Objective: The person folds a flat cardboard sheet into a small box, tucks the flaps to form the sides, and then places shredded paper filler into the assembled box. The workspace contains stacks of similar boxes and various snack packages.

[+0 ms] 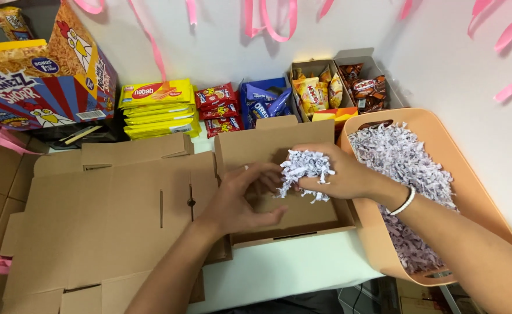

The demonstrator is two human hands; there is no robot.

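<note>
My right hand [340,174] grips a clump of white shredded paper [305,171] over an open brown cardboard box [250,145]. My left hand [241,200] rests inside the same box with its fingers curled loosely against the bottom, close to the paper, holding nothing that I can see. To the right, a peach plastic tub [471,192] holds a heap of the same shredded paper [401,157]. A white bracelet sits on my right wrist.
Flat unfolded cardboard boxes [104,215] lie left of the open box. Along the wall stand stacked yellow wafer packs [158,107], red snack packs [218,107], blue biscuit packs [264,99], two small cartons of sweets [343,84] and a big colourful noodle-snack carton [40,75]. Pink ribbons hang above.
</note>
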